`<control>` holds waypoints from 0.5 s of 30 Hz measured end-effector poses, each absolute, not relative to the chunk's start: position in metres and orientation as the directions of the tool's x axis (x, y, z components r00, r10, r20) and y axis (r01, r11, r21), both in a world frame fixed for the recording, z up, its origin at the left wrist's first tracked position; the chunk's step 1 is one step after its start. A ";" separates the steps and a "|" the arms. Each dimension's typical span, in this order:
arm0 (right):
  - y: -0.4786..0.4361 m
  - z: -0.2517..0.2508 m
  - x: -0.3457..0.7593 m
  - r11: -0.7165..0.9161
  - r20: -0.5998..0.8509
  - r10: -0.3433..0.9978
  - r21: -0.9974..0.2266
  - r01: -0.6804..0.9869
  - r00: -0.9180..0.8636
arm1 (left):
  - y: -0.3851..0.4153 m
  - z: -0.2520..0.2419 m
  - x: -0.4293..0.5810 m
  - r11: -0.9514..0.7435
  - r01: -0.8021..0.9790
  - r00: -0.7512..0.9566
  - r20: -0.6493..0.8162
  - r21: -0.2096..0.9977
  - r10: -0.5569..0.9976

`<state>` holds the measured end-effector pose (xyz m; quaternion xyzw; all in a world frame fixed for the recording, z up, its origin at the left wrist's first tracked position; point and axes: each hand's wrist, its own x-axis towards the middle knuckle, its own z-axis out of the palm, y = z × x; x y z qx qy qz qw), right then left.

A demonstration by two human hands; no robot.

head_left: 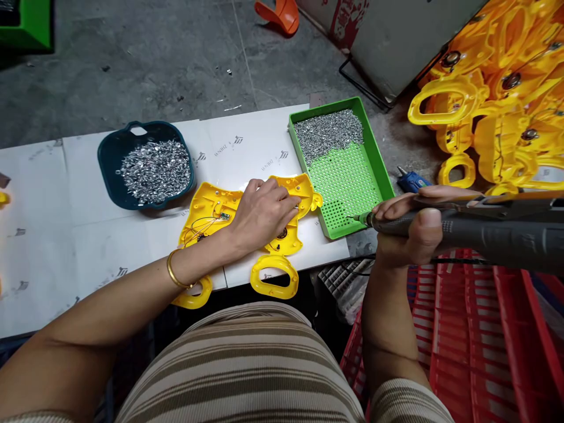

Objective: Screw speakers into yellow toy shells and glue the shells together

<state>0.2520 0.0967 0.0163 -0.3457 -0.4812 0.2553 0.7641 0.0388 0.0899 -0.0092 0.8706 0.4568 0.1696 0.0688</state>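
My right hand is wrapped round a dark grey electric screwdriver. Its green-collared bit points left, over the near end of a green perforated tray. My left hand lies across two yellow plastic shells on the white board. Its fingers are curled and pressed together over the right-hand shell; what is between them is hidden. In the left shell sit a small circuit board and thin wires. A yellow loop handle sticks out at the board's near edge.
Silver screws fill the far part of the green tray. To the left, a dark teal basin holds many small metal parts. Yellow shells are piled at right. Also there are a blue tool, a red crate and an orange scoop.
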 end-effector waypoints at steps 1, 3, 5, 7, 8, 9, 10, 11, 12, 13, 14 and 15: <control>0.097 0.016 0.252 0.629 0.557 0.722 -0.775 -0.055 0.410 | 0.090 -0.009 0.039 -0.567 0.773 0.520 0.229 0.283 0.823; 0.098 0.016 0.252 0.631 0.561 0.719 -0.774 -0.047 0.411 | 0.090 -0.010 0.039 -0.558 0.774 0.513 0.220 0.298 0.830; 0.101 0.015 0.252 0.641 0.574 0.715 -0.767 -0.045 0.399 | 0.090 -0.010 0.039 -0.551 0.776 0.507 0.215 0.306 0.835; 0.102 0.015 0.251 0.636 0.574 0.724 -0.770 -0.049 0.381 | 0.091 -0.011 0.039 -0.544 0.779 0.500 0.216 0.312 0.839; 0.103 0.015 0.250 0.624 0.566 0.736 -0.780 -0.048 0.371 | 0.091 -0.011 0.038 -0.540 0.780 0.495 0.217 0.317 0.842; 0.103 0.016 0.249 0.613 0.558 0.744 -0.789 -0.042 0.367 | 0.091 -0.012 0.038 -0.537 0.780 0.492 0.216 0.321 0.843; 0.103 0.017 0.248 0.605 0.557 0.746 -0.796 -0.025 0.365 | 0.091 -0.012 0.038 -0.534 0.780 0.490 0.214 0.325 0.845; 0.102 0.018 0.247 0.603 0.560 0.743 -0.798 -0.004 0.366 | 0.091 -0.012 0.038 -0.531 0.781 0.488 0.211 0.329 0.847; 0.100 0.019 0.247 0.607 0.568 0.735 -0.795 0.015 0.372 | 0.092 -0.013 0.038 -0.528 0.781 0.486 0.207 0.333 0.849; 0.098 0.021 0.247 0.617 0.582 0.721 -0.786 0.033 0.377 | 0.092 -0.013 0.037 -0.524 0.783 0.484 0.202 0.336 0.852; 0.096 0.024 0.247 0.613 0.581 0.724 -0.789 0.038 0.371 | 0.093 -0.014 0.037 -0.519 0.784 0.481 0.197 0.339 0.854; 0.093 0.027 0.247 0.580 0.551 0.757 -0.814 0.027 0.352 | 0.093 -0.014 0.037 -0.518 0.784 0.481 0.193 0.342 0.855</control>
